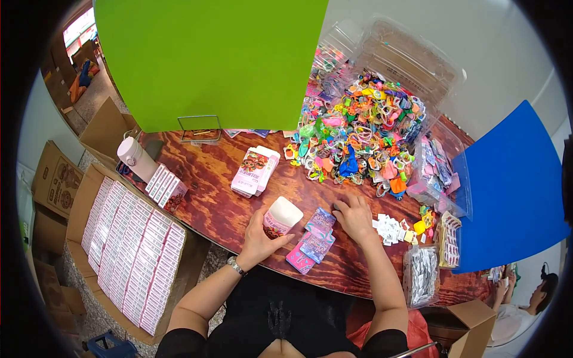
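My left hand [261, 240] is wrapped round a small pink and white carton [282, 216], its top open and its white inside showing. Just right of it lie a few blue-purple packets [318, 235] and a pink card [299, 261], partly overlapping. My right hand [357, 219] rests low over the table beside these packets, palm down. Its fingers are bent but look apart, and I see nothing held in them. Beyond that hand spreads a large heap of small colourful plastic trinkets [358, 140]. More pink and white cartons [255, 171] lie flat farther back.
Near my right arm are small white packets [391, 229], a clear tub of sachets [422, 277] and a tray [449, 240]. A big cardboard box [128, 256] of packed cartons stands left, by a pink bottle [136, 158]. Green [209, 65] and blue [513, 191] panels border the table.
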The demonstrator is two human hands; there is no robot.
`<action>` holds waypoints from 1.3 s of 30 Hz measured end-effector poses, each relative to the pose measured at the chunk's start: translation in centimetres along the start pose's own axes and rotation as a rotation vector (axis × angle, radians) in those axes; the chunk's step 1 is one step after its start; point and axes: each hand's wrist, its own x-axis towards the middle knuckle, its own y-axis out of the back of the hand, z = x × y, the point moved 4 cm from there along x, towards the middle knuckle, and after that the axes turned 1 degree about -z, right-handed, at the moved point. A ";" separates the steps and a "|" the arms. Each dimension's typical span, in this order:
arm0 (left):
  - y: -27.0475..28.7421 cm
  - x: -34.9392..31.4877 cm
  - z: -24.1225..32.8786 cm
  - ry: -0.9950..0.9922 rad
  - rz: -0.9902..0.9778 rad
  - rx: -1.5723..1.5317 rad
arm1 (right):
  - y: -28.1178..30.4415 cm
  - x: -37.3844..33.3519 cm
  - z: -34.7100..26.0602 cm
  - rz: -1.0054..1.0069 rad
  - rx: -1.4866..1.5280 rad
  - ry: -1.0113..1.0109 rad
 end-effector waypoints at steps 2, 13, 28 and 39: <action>-0.3 -0.2 -0.1 0.007 -0.001 -0.001 | -0.1 0.5 -1.0 -0.018 0.046 -0.019; -0.5 -0.2 1.2 0.061 -0.082 0.019 | -2.8 1.0 -0.4 -0.367 0.210 -0.286; -0.7 -0.4 0.9 -0.033 0.024 0.129 | 6.3 0.0 -6.3 0.316 1.253 -0.146; 0.1 -0.4 1.7 -0.141 -0.002 0.228 | 6.1 0.2 -7.9 0.486 0.715 0.156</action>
